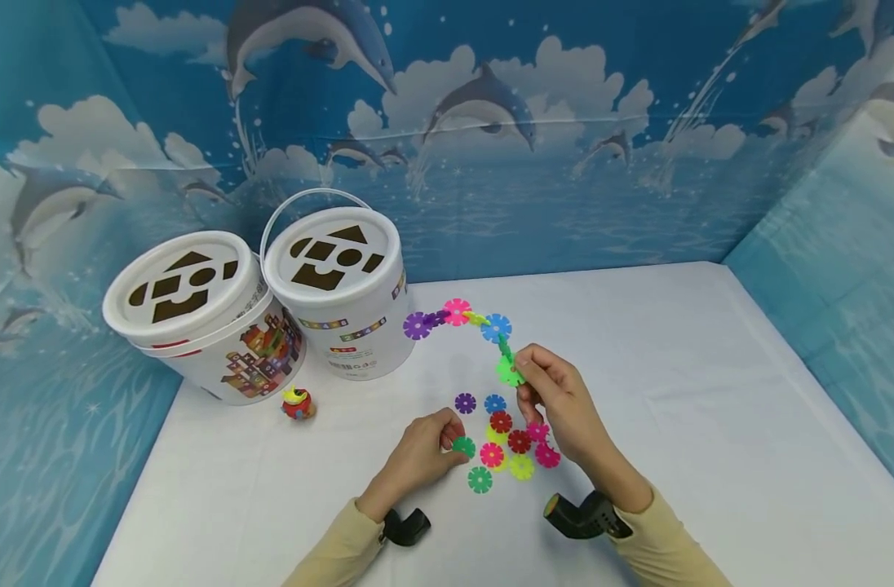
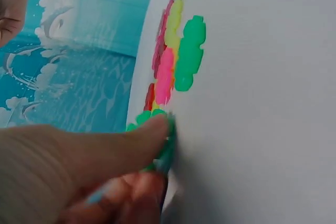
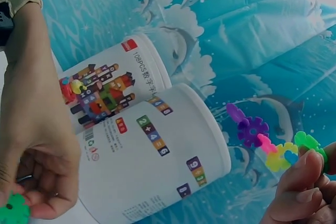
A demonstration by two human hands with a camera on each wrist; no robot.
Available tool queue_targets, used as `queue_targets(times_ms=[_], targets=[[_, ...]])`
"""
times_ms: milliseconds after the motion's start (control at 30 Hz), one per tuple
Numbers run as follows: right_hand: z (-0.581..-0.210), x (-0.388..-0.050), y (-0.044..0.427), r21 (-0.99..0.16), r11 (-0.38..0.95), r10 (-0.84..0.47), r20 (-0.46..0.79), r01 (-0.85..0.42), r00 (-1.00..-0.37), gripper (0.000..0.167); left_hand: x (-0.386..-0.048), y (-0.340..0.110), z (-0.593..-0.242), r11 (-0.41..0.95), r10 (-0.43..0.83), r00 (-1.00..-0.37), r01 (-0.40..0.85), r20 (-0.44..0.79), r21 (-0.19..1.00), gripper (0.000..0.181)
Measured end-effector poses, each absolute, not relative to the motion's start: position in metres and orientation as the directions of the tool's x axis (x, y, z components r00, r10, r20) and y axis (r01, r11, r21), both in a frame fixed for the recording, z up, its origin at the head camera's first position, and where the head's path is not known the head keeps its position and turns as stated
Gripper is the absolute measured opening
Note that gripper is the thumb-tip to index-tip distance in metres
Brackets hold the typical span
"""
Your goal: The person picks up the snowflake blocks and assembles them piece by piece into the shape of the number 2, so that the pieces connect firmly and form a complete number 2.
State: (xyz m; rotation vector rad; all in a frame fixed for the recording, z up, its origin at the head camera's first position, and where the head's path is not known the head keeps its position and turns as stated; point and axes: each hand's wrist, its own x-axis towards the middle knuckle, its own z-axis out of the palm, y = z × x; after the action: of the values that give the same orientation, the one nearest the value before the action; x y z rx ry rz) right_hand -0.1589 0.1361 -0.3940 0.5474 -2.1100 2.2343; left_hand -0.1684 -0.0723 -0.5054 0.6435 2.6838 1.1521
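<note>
My right hand (image 1: 560, 399) pinches the bright green disc (image 1: 510, 372) at one end of a curved chain of notched plastic snowflake discs. From there the chain runs through darker green, blue, yellow, pink (image 1: 458, 311) and purple to a purple disc (image 1: 417, 326) at the far end. In the right wrist view the chain (image 3: 253, 132) extends up and left from the fingertips. Lower and to the left, my left hand (image 1: 421, 458) pinches a single green disc (image 1: 464, 447) between thumb and fingers. The left wrist view shows the thumb (image 2: 131, 142) over this disc, hiding much of it.
Loose discs lie between the hands: purple (image 1: 465, 403), blue (image 1: 494, 404), green (image 1: 480, 479), and several red, pink and yellow ones. Two white lidded buckets (image 1: 366, 350) stand at the back left, with a small red toy figure (image 1: 298, 404) before them. A dolphin-print curtain (image 1: 491, 204) borders the white table (image 1: 711, 391).
</note>
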Motion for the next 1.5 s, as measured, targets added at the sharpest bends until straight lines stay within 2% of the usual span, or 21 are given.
queue_targets(times_ms=[133,300,433,600,833,967,1133,1233,1367,1500], targets=[[-0.397,-0.160,0.136,-0.969,-0.086,-0.212,0.244,-0.230,-0.946,0.027,-0.168,-0.068,-0.493,0.479,0.376,-0.921,0.288,0.103,0.829,0.021],[-0.401,-0.161,0.133,-0.977,-0.080,-0.210,0.209,-0.196,-0.955,0.028,-0.163,-0.068,-0.456,0.135,0.316,-0.940,0.177,0.127,0.975,0.015],[-0.402,-0.160,0.128,-0.983,-0.063,-0.200,0.182,-0.173,-0.963,0.027,-0.159,-0.071,-0.434,-0.091,0.322,-0.939,0.101,0.126,0.991,0.016],[-0.403,-0.155,0.122,-0.982,-0.023,-0.169,0.189,-0.188,-0.967,0.024,-0.154,-0.070,-0.425,-0.198,0.289,-0.942,0.115,0.170,0.974,0.017],[-0.405,-0.150,0.113,-0.977,-0.034,-0.125,0.214,-0.212,-0.969,0.021,-0.151,-0.064,-0.427,-0.211,0.186,-0.944,0.233,0.273,0.949,0.015],[-0.408,-0.148,0.109,-0.967,-0.032,-0.099,0.254,-0.252,-0.962,0.019,-0.149,-0.059,-0.431,-0.189,0.131,-0.922,0.338,0.364,0.922,0.009],[-0.411,-0.147,0.106,-0.952,-0.020,-0.078,0.307,-0.307,-0.948,0.014,-0.147,-0.054,-0.429,-0.146,0.057,-0.843,0.522,0.534,0.840,0.009],[-0.402,-0.142,0.103,-0.936,0.048,-0.079,0.345,-0.349,-0.935,0.012,-0.144,-0.052,-0.420,-0.095,0.024,-0.781,0.620,0.624,0.779,0.013],[-0.387,-0.135,0.099,-0.905,0.111,-0.102,0.400,-0.410,-0.911,0.017,-0.141,-0.051,-0.414,-0.012,-0.008,-0.737,0.675,0.675,0.737,0.015],[-0.388,-0.136,0.100,-0.881,0.097,-0.141,0.448,-0.463,-0.883,0.021,-0.139,-0.051,-0.412,0.052,-0.029,-0.703,0.709,0.710,0.704,0.018]])
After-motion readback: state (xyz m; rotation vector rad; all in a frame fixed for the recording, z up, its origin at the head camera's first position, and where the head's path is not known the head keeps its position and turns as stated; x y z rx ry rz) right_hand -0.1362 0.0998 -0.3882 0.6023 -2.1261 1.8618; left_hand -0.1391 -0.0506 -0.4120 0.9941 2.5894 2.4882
